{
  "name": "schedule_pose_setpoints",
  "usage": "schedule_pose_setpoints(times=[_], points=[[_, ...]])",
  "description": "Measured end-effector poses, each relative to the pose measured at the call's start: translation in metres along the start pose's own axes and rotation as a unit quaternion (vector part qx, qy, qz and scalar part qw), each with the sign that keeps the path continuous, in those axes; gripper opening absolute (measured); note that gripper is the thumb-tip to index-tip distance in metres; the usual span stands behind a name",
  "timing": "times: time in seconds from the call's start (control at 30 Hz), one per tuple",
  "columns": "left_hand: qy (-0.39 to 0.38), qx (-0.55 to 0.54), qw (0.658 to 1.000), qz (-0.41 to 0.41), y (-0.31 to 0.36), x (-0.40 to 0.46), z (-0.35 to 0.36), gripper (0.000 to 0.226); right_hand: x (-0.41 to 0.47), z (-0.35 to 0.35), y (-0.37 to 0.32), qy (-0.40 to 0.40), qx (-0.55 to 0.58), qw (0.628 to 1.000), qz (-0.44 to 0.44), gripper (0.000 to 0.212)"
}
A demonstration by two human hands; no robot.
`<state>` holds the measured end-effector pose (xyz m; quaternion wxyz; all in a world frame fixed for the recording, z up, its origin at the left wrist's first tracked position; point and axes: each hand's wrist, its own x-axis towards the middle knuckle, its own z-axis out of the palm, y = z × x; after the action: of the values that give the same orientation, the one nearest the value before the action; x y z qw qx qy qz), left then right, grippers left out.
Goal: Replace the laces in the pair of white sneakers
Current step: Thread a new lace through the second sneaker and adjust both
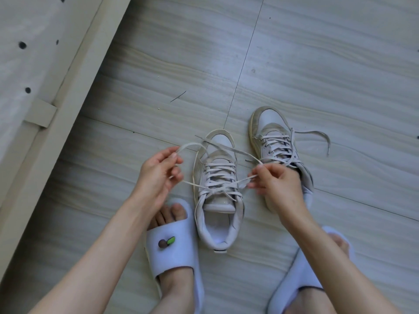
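Grey wood floor (317, 64) all around. Near shoe (217, 189) at frame middle, other shoe (275, 141) up right. Left hand (156, 175) and right hand (274, 180) each pinch lace (224, 152) loop. Risk: loop slips from fingers, knot falls loose; hard tug could tip shoe.

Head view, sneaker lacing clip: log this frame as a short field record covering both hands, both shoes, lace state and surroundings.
left hand: pinches one lace end, loop raised
right hand: pinches the other lace end
near sneaker: between the hands, laced through its eyelets, ends crossed and held
far sneaker: to the right, laced, untied
loose lace: trails from the far sneaker onto the floor
feet: in white slippers
surface: grey plank floor
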<state>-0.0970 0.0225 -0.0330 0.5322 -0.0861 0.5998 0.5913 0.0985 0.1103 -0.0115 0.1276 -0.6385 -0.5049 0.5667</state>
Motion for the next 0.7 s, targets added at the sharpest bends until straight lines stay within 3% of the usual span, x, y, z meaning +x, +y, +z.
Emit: schedule_pose_setpoints(times=[0.13, 0.2, 0.23, 0.33, 0.4, 0.47, 0.57, 0.7], points=[[0.054, 0.084, 0.995, -0.002, -0.007, 0.001, -0.032, 0.019, -0.008, -0.018, 0.016, -0.013, -0.140, 0.989, 0.053, 0.028], [0.061, 0.196, 0.979, -0.005, -0.016, 0.006, -0.039, 0.016, -0.012, -0.021, 0.017, -0.030, -0.230, 0.971, 0.053, 0.030], [0.066, 0.293, 0.954, 0.017, -0.021, 0.010, -0.041, 0.019, -0.014, -0.021, 0.017, -0.021, -0.278, 0.960, 0.037, 0.034], [0.033, 0.540, 0.829, 0.140, -0.030, 0.011, -0.037, 0.035, -0.016, -0.019, 0.017, 0.054, -0.362, 0.929, -0.058, 0.037], [-0.034, 0.576, 0.790, 0.208, -0.029, -0.001, -0.026, 0.045, -0.019, -0.014, 0.020, 0.036, -0.328, 0.927, -0.179, 0.023], [-0.113, 0.589, 0.766, 0.231, -0.028, -0.013, -0.014, 0.054, -0.020, -0.006, 0.024, -0.058, -0.329, 0.903, -0.269, 0.019], [-0.146, 0.593, 0.758, 0.230, -0.033, -0.019, -0.011, 0.040, -0.020, 0.002, 0.030, -0.158, -0.347, 0.890, -0.249, 0.034], [-0.123, 0.567, 0.800, 0.156, -0.033, -0.020, -0.009, 0.022, -0.020, 0.011, 0.029, -0.103, -0.375, 0.903, -0.185, 0.032]])
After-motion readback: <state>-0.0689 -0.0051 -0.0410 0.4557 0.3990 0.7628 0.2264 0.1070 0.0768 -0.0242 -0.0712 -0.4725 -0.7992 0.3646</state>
